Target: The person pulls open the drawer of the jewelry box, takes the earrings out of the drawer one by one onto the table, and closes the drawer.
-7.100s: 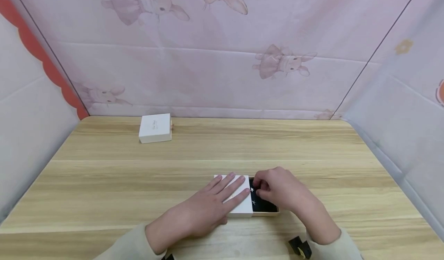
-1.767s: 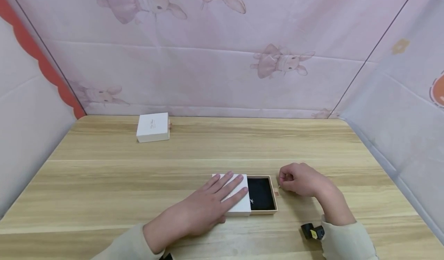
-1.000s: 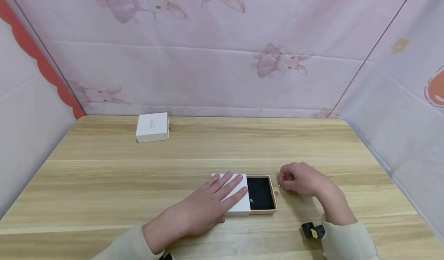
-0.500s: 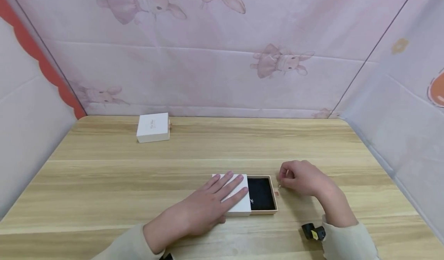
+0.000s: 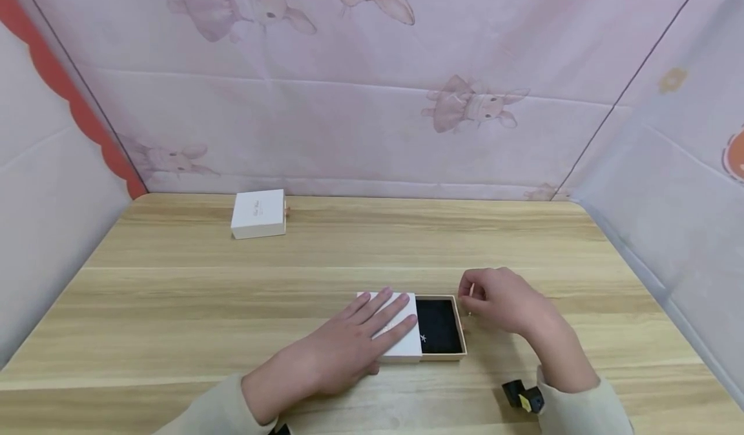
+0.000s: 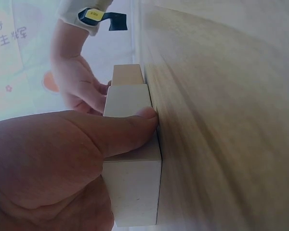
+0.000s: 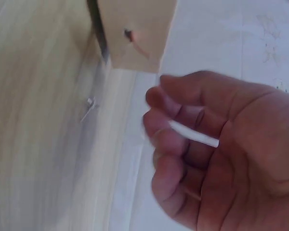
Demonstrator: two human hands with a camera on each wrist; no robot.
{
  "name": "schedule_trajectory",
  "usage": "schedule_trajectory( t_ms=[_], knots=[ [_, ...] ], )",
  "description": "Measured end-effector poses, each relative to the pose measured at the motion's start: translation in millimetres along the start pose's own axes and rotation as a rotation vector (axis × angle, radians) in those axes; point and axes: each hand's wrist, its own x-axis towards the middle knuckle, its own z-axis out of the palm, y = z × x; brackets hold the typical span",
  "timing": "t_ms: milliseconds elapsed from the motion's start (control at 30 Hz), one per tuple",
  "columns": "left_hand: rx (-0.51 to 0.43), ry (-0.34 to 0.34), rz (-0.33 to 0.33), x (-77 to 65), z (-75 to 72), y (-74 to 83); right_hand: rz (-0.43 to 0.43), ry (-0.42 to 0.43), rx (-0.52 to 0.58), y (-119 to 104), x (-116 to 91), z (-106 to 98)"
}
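Observation:
A white sliding jewelry box (image 5: 410, 346) lies on the table, its tan drawer (image 5: 443, 357) pulled partway out to the right. One small silver star (image 5: 423, 339) shows on the drawer's black pad (image 5: 440, 322). My left hand (image 5: 343, 351) holds the box sleeve, fingers spread over the top; in the left wrist view the thumb (image 6: 130, 132) presses its near side. Just right of the drawer hovers my right hand (image 5: 506, 299), fingers loosely bent with nothing visible between them. Beneath it, a tiny silver star-like piece with a thin pin, probably a stud earring (image 7: 90, 103), sits on the tabletop.
A second white box (image 5: 258, 213), closed and with a ribbon tab, stands at the back left of the wooden table (image 5: 174, 306). Fabric with rabbit prints (image 5: 349, 131) hangs behind. A small black wrist device (image 5: 523, 396) is by the right sleeve.
Seven seconds ago my right hand was over the drawer, where two stars showed; now one shows. The hand moved right, then slightly back left, leaving the stud on the table. Left hand stays put.

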Motion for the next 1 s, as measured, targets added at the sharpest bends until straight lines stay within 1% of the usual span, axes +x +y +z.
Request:
schedule_trajectory(
  t_ms=[133, 267, 400, 500, 567, 667, 767, 1000],
  knots=[
    [0.004, 0.001, 0.002, 0.1, 0.5, 0.3, -0.067, -0.002, 0.044, -10, -1, 1],
    [0.000, -0.003, 0.000, 0.0, 0.4, 0.2, -0.121, -0.027, 0.060, -22, -1, 3],
    [-0.013, -0.009, -0.003, 0.3, -0.1, -0.3, -0.188, -0.090, 0.084, -32, -1, 7],
    [-0.033, -0.017, -0.002, 0.7, -0.2, -0.8, -0.223, -0.146, 0.098, -36, -1, 12],
    [-0.042, -0.022, -0.004, 0.9, -0.1, -1.1, -0.250, -0.167, 0.091, -37, -1, 14],
    [-0.037, -0.018, 0.002, 0.8, 0.3, -1.1, -0.264, -0.177, 0.082, -39, 0, 18],
    [-0.012, -0.001, 0.008, 0.4, 1.1, -0.8, -0.268, -0.180, 0.084, -42, 1, 20],
    [0.006, 0.013, 0.008, -0.2, 2.5, -0.4, -0.250, -0.166, 0.081, -44, 3, 23]
  ],
)
